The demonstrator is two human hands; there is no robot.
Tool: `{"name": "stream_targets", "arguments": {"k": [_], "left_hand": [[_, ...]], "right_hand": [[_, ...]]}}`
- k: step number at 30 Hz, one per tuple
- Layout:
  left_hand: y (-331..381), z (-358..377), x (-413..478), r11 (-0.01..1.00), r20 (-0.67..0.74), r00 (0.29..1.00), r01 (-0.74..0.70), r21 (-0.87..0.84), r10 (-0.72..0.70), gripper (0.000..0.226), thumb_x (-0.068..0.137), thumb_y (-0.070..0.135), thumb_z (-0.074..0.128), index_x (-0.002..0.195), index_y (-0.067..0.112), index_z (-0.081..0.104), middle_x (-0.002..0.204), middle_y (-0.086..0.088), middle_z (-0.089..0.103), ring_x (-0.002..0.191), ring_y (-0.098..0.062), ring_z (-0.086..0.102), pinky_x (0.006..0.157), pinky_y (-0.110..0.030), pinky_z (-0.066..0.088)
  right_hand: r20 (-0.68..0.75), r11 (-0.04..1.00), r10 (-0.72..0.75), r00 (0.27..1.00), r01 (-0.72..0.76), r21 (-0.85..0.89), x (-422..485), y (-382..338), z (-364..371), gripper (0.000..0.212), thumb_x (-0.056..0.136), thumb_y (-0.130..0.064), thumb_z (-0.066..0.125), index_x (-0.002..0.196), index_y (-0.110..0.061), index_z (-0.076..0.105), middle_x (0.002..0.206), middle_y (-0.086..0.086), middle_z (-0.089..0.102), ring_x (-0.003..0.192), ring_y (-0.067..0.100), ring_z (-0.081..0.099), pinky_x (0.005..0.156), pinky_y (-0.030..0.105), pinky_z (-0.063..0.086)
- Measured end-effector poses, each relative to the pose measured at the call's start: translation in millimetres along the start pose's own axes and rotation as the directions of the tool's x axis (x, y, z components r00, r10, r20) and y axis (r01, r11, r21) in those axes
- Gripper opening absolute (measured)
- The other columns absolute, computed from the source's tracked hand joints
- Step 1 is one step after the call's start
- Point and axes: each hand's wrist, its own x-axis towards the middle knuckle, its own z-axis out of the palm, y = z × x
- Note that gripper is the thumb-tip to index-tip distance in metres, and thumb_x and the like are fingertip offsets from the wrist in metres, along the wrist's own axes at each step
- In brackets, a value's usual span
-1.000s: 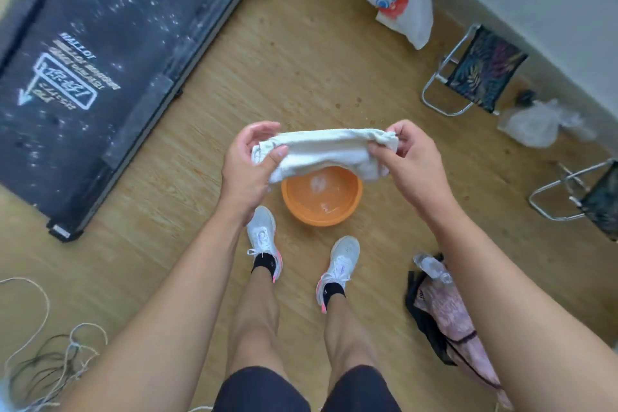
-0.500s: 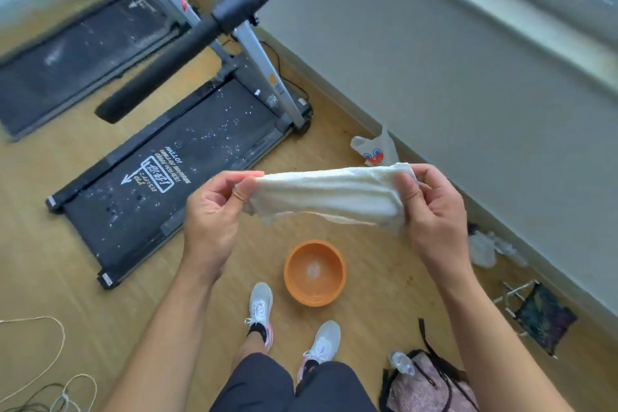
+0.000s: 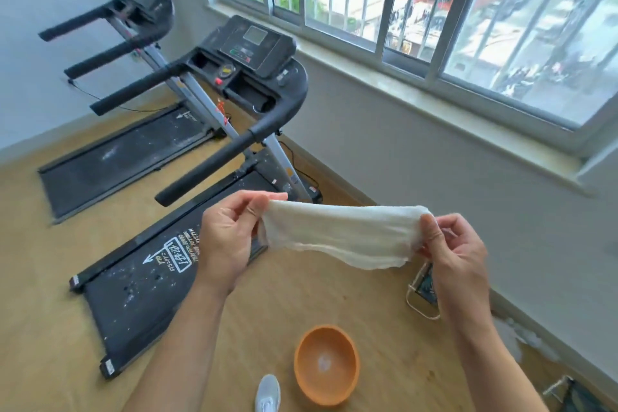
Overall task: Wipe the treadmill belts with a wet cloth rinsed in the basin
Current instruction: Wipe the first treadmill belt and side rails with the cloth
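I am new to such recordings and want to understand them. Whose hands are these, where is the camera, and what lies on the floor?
There is no robot: the camera sits on a person's head and looks forward and down, so you see that person's own arms. The left hand and the right hand each pinch one end of a white cloth, stretched between them in the air. On the wooden floor stands an orange basin; the nearer treadmill belt is speckled white, the farther treadmill belt looks dusty.
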Motion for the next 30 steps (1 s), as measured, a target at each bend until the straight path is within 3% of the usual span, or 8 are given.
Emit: {"name": "stream_targets", "arguments": {"k": [2, 5, 8, 13, 17, 20, 25, 30], "left_hand": [[-4, 3, -1, 0.985, -0.051, 0.998, -0.033, 0.171, 0.042, 0.026, 0.105, 0.040, 0.058, 0.097, 0.024, 0.077, 0.096, 0.004, 0.078, 0.091, -0.019, 0.072, 0.075, -0.046, 0.060], [-10, 5, -4, 0.968, -0.196, 0.979, -0.007, 0.250, 0.058, 0.026, 0.106, 0.043, 0.054, 0.092, 0.028, 0.070, 0.087, 0.009, 0.073, 0.082, -0.011, 0.066, 0.070, -0.037, 0.054], [-23, -4, -8, 0.963, -0.290, 0.956, 0.032, 0.267, 0.048, 0.027, 0.109, 0.039, 0.051, 0.093, 0.025, 0.067, 0.086, 0.007, 0.070, 0.082, -0.016, 0.064, 0.070, -0.041, 0.054], [-51, -67, -8, 0.925, -0.341, 0.920, 0.287, 0.250, -0.194, 0.043, 0.111, 0.047, 0.039, 0.087, 0.014, 0.054, 0.077, -0.003, 0.061, 0.072, -0.024, 0.059, 0.065, -0.041, 0.049], [-83, -147, -10, 0.903, -0.478, 0.831, 0.400, 0.154, -0.286, 0.040, 0.111, 0.047, 0.038, 0.096, 0.018, 0.062, 0.093, -0.002, 0.069, 0.091, -0.023, 0.065, 0.078, -0.036, 0.050], [-97, -215, 6, 0.922, -0.583, 0.774, 0.371, 0.106, -0.245, 0.036, 0.110, 0.049, 0.041, 0.095, 0.023, 0.062, 0.091, 0.007, 0.065, 0.086, -0.013, 0.060, 0.072, -0.032, 0.044], [-102, -335, 65, 0.922, -0.386, 0.885, 0.346, 0.170, -0.261, 0.036, 0.111, 0.046, 0.043, 0.086, 0.020, 0.049, 0.077, 0.015, 0.049, 0.070, -0.003, 0.046, 0.071, -0.031, 0.039], [-100, -412, 137, 0.934, -0.238, 0.931, 0.318, 0.160, -0.276, 0.039, 0.112, 0.040, 0.043, 0.085, 0.012, 0.044, 0.071, 0.005, 0.040, 0.065, -0.010, 0.039, 0.066, -0.029, 0.035]], "right_hand": [[-0.006, 0.999, 0.002, 1.000, -0.002, -0.042, -2, 5, 3, 0.033, 0.102, -0.050, 0.064, 0.089, -0.020, 0.060, 0.081, 0.028, 0.065, 0.065, 0.037, 0.058, 0.060, 0.053, 0.052], [-0.028, 0.995, 0.002, 1.000, -0.005, -0.095, -2, 11, 17, 0.026, 0.104, -0.047, 0.060, 0.086, -0.028, 0.057, 0.069, 0.009, 0.057, 0.054, 0.015, 0.046, 0.045, 0.026, 0.036], [-0.031, 0.993, -0.032, 0.999, 0.028, -0.112, -1, 14, 43, 0.022, 0.107, -0.038, 0.058, 0.091, -0.024, 0.054, 0.058, -0.010, 0.050, 0.048, 0.009, 0.037, 0.043, 0.024, 0.030], [0.113, 0.984, -0.088, 0.990, 0.104, -0.144, 2, 2, 112, 0.017, 0.109, -0.035, 0.056, 0.094, -0.027, 0.057, 0.054, -0.007, 0.046, 0.046, 0.013, 0.030, 0.043, 0.028, 0.021], [0.338, 0.965, -0.070, 0.939, 0.150, -0.217, 4, 1, 199, 0.015, 0.107, -0.034, 0.059, 0.095, -0.027, 0.059, 0.065, -0.008, 0.065, 0.050, 0.013, 0.042, 0.043, 0.028, 0.032], [0.440, 0.928, 0.009, 0.898, 0.157, -0.339, 11, 26, 281, 0.014, 0.105, -0.034, 0.063, 0.091, -0.029, 0.062, 0.082, -0.008, 0.073, 0.067, 0.004, 0.059, 0.054, 0.020, 0.043], [0.472, 0.855, 0.238, 0.849, 0.047, -0.516, 16, 72, 423, 0.013, 0.100, -0.036, 0.068, 0.089, -0.029, 0.066, 0.081, -0.007, 0.073, 0.074, 0.014, 0.064, 0.060, 0.029, 0.044], [0.604, 0.838, 0.293, 0.741, 0.105, -0.535, -23, 65, 544, 0.023, 0.102, -0.051, 0.060, 0.121, -0.037, 0.062, 0.117, -0.019, 0.070, 0.109, 0.001, 0.064, 0.086, 0.028, 0.049]]}}
